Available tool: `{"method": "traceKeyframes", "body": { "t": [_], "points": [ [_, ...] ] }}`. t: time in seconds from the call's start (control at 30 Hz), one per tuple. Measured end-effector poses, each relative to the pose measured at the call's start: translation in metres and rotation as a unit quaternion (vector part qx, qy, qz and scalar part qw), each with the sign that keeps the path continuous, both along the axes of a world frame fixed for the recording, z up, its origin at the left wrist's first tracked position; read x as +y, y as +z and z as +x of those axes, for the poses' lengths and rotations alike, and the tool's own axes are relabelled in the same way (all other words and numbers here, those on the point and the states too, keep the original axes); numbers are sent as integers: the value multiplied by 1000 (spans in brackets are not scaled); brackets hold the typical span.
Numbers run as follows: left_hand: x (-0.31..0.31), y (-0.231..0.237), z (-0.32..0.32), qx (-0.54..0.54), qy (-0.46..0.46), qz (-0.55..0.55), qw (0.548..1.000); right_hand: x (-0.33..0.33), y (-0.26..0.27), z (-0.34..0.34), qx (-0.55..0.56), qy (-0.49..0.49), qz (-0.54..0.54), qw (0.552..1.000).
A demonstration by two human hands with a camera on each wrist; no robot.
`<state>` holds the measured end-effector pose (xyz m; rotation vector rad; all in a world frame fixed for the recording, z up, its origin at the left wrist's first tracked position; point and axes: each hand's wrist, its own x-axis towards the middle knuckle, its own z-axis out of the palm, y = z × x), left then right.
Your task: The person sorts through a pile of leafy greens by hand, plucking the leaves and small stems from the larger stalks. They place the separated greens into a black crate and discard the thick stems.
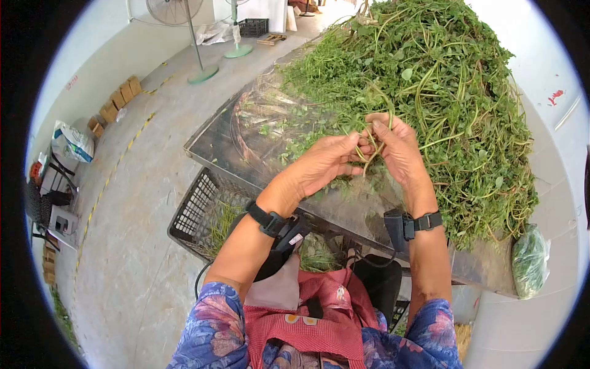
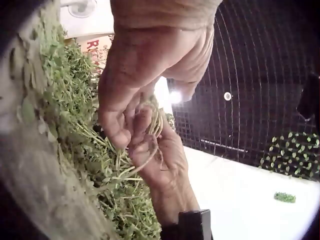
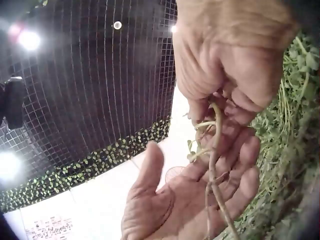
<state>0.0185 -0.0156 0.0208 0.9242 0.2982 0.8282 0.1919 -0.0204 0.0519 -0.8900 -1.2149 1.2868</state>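
Both hands meet over the front of the table. The right hand [image 1: 399, 147] pinches a green and brown stem [image 3: 214, 165] between thumb and fingers, and the lower part of the stem hangs down bare and forked. The left hand [image 1: 326, 161] lies beside it; in the right wrist view this left hand [image 3: 175, 200] has its thumb apart and its fingers loosely bent behind the stem, touching near it. Right behind the hands rises a large heap of leafy green plants [image 1: 455, 92].
The dark table [image 1: 215, 138] carries scattered leaves. Below its front edge stands a black crate [image 1: 190, 212] with greens inside. A filled plastic bag [image 1: 530, 261] sits at the table's right corner. Fans [image 1: 203, 75] and cardboard boxes [image 1: 117, 98] stand farther off.
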Motion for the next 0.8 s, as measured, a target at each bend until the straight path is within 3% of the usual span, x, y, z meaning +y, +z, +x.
{"method": "traceKeyframes", "body": {
  "t": [0.17, 0.23, 0.37, 0.5, 0.57, 0.6, 0.67, 0.73, 0.8],
  "points": [
    [10, -23, 16, 61, 54, 45, 996, -3, -20, -16, -67, -13, 34, 997],
    [9, -25, 22, 65, 162, 57, 983, -3, -26, -23, -15, -37, 31, 999],
    [11, -24, 24, 37, 179, 0, 983, -8, -19, -28, -125, -62, 20, 990],
    [6, -15, 23, 24, 220, 9, 975, -6, -24, -28, -144, -69, 60, 985],
    [7, -15, 23, 21, 243, 30, 969, 1, -36, -20, -260, -158, 112, 946],
    [8, -16, 23, -3, 262, 13, 965, 0, -36, -21, -259, -158, 112, 946],
    [8, -16, 23, -26, 280, -3, 960, -5, -34, -25, -84, -186, -1, 979],
    [7, -17, 23, -110, 206, -22, 972, -5, -32, -25, -50, -197, -34, 979],
    [11, -18, 22, -124, 209, -16, 970, -5, -32, -21, -16, -207, -68, 976]
  ]
}}
